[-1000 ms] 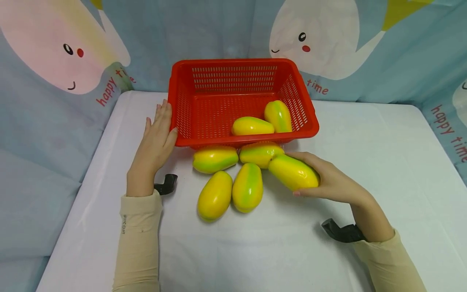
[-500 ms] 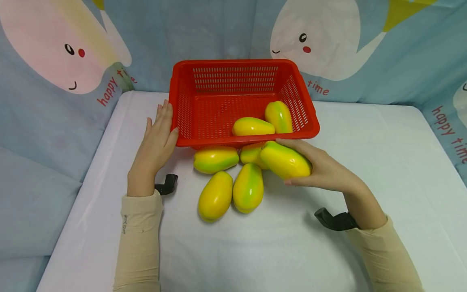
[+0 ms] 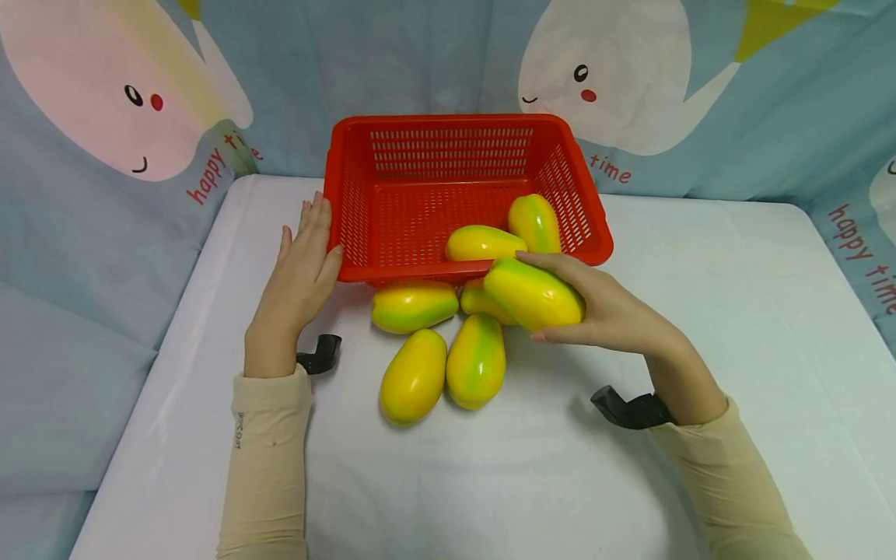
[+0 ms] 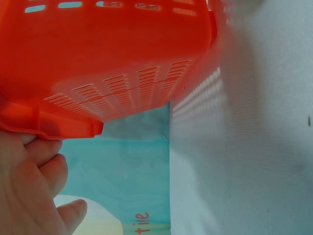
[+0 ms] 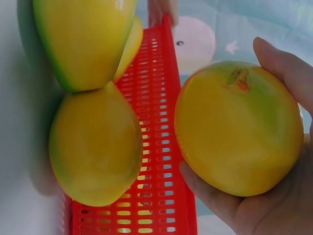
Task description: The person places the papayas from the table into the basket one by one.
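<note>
My right hand (image 3: 602, 305) grips a yellow-green papaya (image 3: 535, 295) above the table, thumb on one side and fingers on the other. In the right wrist view this papaya (image 5: 239, 129) shows its stem end, level with the rim. A red plastic basket (image 3: 420, 271) with slotted walls holds two papayas (image 3: 486, 243) in its near right part. My left hand (image 3: 297, 264) rests along the basket's left rim, fingers straight; the left wrist view shows its fingertips (image 4: 54, 171) right at that rim. Several papayas (image 3: 413, 377) lie before the basket, one partly hidden by the held one.
A white cloth (image 3: 455, 498) covers the table. Behind it hangs a light blue curtain (image 3: 420, 54) printed with whales. A black wrist mount (image 3: 630, 408) sticks out from the right wrist, and another mount (image 3: 322, 354) from the left.
My right hand has carried the papaya up and to the left, from right of the loose papayas to the basket's near rim. The left hand stays at the basket's side.
</note>
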`<state>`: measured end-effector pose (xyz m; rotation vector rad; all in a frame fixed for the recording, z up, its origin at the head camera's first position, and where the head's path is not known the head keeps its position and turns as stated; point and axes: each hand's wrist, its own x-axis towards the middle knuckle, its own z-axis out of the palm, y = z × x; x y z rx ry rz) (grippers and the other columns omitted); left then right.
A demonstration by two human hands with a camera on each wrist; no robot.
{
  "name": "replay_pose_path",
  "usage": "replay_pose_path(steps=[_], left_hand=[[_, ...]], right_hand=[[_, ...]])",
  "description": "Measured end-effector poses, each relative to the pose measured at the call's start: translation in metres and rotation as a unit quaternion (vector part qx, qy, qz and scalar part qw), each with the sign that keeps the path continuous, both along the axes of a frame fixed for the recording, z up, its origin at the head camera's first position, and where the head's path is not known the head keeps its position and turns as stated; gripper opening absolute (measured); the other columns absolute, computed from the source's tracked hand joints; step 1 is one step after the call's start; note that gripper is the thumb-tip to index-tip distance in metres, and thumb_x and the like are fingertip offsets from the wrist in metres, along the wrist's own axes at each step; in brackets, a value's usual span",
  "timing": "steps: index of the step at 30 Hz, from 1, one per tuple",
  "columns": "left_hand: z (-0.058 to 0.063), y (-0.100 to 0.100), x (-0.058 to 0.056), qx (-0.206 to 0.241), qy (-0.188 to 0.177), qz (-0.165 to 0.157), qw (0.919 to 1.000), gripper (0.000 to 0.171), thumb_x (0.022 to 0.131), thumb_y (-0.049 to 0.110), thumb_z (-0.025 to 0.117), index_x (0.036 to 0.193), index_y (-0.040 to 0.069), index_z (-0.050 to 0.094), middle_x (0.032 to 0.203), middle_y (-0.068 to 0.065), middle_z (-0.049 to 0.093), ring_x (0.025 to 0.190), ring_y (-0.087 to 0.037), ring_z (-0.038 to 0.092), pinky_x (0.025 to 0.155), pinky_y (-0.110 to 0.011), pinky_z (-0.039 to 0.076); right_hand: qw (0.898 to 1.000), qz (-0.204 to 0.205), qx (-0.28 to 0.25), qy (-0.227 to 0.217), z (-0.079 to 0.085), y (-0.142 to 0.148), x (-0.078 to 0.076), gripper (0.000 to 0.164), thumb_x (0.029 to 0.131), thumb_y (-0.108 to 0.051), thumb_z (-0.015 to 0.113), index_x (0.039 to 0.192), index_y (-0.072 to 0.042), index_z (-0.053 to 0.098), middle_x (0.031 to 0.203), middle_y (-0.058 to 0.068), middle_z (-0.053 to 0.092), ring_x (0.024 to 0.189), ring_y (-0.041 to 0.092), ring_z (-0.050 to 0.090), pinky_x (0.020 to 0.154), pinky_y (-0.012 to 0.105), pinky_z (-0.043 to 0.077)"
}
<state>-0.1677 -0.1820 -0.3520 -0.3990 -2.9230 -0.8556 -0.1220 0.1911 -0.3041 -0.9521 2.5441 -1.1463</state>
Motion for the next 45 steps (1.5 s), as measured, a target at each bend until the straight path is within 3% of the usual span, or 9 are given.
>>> replay_pose_path(steps=[10, 22, 33, 45], left_hand=[[0.0, 0.0, 0.0, -0.004, 0.0, 0.001, 1.0, 0.061, 0.1, 0.028, 0.029, 0.151, 0.006, 0.006, 0.158, -0.006, 0.004, 0.144, -0.02, 0.0, 0.114, -0.049, -0.001], [-0.001, 0.0, 0.0, 0.001, 0.001, -0.001, 1.0, 0.061, 0.1, 0.027, 0.03, 0.152, 0.006, 0.006, 0.158, -0.006, 0.004, 0.144, -0.02, 0.0, 0.114, -0.048, -0.002], [0.0, 0.0, 0.0, 0.001, 0.0, -0.001, 1.0, 0.061, 0.1, 0.027, 0.03, 0.152, 0.007, 0.006, 0.158, -0.006, 0.004, 0.144, -0.02, 0.0, 0.114, -0.049, -0.002], [-0.001, 0.0, 0.0, -0.001, 0.006, -0.001, 1.0, 0.061, 0.1, 0.027, 0.031, 0.151, 0.005, 0.007, 0.158, -0.007, 0.005, 0.144, -0.019, 0.0, 0.113, -0.05, -0.001]], right_hand=[[0.999, 0.004, -0.03, -0.036, 0.002, -0.009, -0.008, 0.079, 0.076, -0.015, 0.079, 0.143, -0.019, 0.039, 0.134, -0.001, 0.046, 0.11, 0.017, 0.045, 0.087, 0.04, 0.044], [0.997, 0.007, -0.061, -0.04, 0.004, -0.023, -0.019, 0.081, 0.076, -0.014, 0.079, 0.145, -0.021, 0.038, 0.135, -0.004, 0.046, 0.112, 0.016, 0.046, 0.089, 0.042, 0.045], [0.989, -0.01, -0.127, -0.076, 0.0, -0.035, -0.031, 0.076, 0.08, -0.016, 0.075, 0.145, -0.016, 0.036, 0.135, 0.003, 0.044, 0.114, 0.022, 0.043, 0.092, 0.046, 0.042], [0.982, -0.044, -0.147, -0.109, -0.002, -0.051, -0.043, 0.076, 0.08, -0.02, 0.074, 0.145, -0.026, 0.036, 0.132, 0.003, 0.044, 0.11, 0.025, 0.044, 0.088, 0.046, 0.043]])
